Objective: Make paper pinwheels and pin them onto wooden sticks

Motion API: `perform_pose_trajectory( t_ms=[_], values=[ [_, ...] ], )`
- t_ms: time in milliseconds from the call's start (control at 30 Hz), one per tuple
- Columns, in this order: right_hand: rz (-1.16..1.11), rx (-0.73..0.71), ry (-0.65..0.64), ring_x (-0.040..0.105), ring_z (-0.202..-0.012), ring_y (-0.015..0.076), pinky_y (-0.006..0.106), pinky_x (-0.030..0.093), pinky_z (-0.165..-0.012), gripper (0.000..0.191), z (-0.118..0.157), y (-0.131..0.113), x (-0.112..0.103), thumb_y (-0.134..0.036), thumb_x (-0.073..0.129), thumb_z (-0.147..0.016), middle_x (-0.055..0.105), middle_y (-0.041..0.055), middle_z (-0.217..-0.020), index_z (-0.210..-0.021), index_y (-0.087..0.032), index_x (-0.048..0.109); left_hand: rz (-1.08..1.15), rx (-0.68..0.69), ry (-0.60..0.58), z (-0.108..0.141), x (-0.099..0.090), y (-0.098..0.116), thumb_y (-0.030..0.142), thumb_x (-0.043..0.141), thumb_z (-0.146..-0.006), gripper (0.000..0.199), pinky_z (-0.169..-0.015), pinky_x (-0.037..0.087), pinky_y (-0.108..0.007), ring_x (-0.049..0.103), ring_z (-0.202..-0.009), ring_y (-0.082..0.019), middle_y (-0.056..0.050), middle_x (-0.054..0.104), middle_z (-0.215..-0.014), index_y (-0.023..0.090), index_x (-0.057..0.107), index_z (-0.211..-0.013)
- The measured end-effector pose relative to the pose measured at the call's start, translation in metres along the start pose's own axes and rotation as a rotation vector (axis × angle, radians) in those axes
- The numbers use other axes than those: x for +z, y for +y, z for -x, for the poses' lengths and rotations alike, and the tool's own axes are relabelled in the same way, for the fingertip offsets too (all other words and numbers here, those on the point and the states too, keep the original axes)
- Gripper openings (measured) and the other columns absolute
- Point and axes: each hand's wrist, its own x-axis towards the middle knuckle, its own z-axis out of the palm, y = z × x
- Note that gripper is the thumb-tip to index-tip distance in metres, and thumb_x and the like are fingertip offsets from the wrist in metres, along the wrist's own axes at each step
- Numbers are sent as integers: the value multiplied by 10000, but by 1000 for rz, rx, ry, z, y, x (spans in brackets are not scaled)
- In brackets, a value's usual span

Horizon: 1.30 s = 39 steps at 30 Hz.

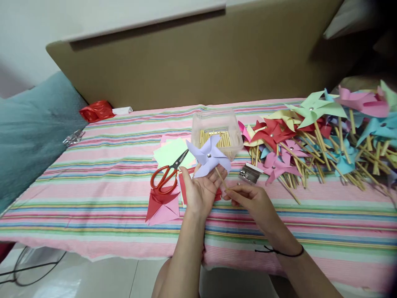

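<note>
A lavender paper pinwheel [209, 156] with a silver pin at its centre is held up over the striped cloth. My right hand [248, 200] pinches the lower end of its thin stick [221, 180]. Palm up and fingers spread, my left hand [202, 191] lies just under and behind the pinwheel's blades; whether it touches them I cannot tell. Left of that hand, orange-handled scissors [167, 174] rest on pale green paper sheets [170, 154]. Red and pink folded paper [163, 207] lies below the scissors.
Behind the pinwheel stands a clear plastic box [217, 120] of short sticks. A small box of metal pins [249, 173] sits right of it. Many finished pinwheels [313, 109] are heaped at the right. A red plastic bag [96, 111] lies at the back left.
</note>
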Motion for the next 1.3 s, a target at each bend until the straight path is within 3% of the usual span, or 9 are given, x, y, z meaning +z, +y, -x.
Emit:
perform_pose_trajectory(
  t_ms=[100, 200, 300, 500, 700, 967, 1133, 1300],
  values=[
    [-31, 18, 9, 589, -566, 122, 232, 510, -553, 314, 0, 1, 3, -492, 799, -646, 726, 49, -674, -685, -184, 752, -19, 21, 2, 0, 1, -4, 678, 557, -785, 623, -941, 506, -414, 695, -925, -255, -142, 725, -932, 118, 655, -1040],
    [-70, 25, 6, 595, -555, 123, 233, 507, -549, 304, 1, 3, 6, -484, 805, -639, 730, 40, -669, -710, -193, 757, -93, 92, -18, 1, 1, -9, 335, 807, -683, 394, -931, 519, -365, 692, -899, -200, -75, 719, -932, 154, 655, -998],
    [-52, 10, -11, 612, -556, 135, 241, 512, -547, 298, 1, 4, 9, -483, 788, -658, 724, 36, -644, -724, -194, 756, -184, 173, 10, 1, 2, -15, 128, 828, -616, 430, -914, 531, -361, 693, -868, -175, -21, 703, -890, 182, 645, -1001],
    [45, -97, -9, 676, -615, 182, 277, 545, -583, 226, 4, 8, 13, -420, 745, -715, 731, 39, -662, -722, -194, 743, -240, 247, 107, -4, 0, -16, 183, 807, -657, 240, -769, 565, -313, 637, -656, -106, -5, 661, -743, 123, 661, -838],
    [141, -166, 31, 671, -591, 183, 277, 548, -560, 175, 4, 10, 12, -359, 700, -748, 732, 45, -675, -731, -191, 743, -289, 290, 141, -7, -5, -14, 207, 818, -623, 259, -618, 516, -232, 591, -605, -88, 10, 643, -710, 130, 661, -815],
    [274, -263, 151, 682, -638, 195, 288, 547, -597, 196, 5, 6, 4, -366, 666, -791, 744, 53, -728, -767, -194, 756, -424, 219, 166, -3, -7, -12, 224, 814, -650, 416, -702, 526, -246, 642, -783, -116, -14, 675, -878, 176, 573, -985],
    [315, -303, 179, 706, -698, 206, 297, 565, -647, 180, 3, 8, 1, -340, 661, -804, 756, 54, -773, -789, -188, 758, -477, 110, 119, -3, -8, -13, 262, 821, -647, 449, -662, 524, -246, 610, -682, -99, 25, 635, -751, 181, 544, -991],
    [347, -331, 156, 709, -686, 203, 290, 560, -623, 177, 3, 9, 2, -331, 650, -812, 760, 48, -768, -806, -200, 769, -493, 121, 97, -5, -8, -16, 248, 837, -610, 411, -612, 479, -220, 568, -578, -79, 48, 604, -665, 159, 570, -909]
  ],
)
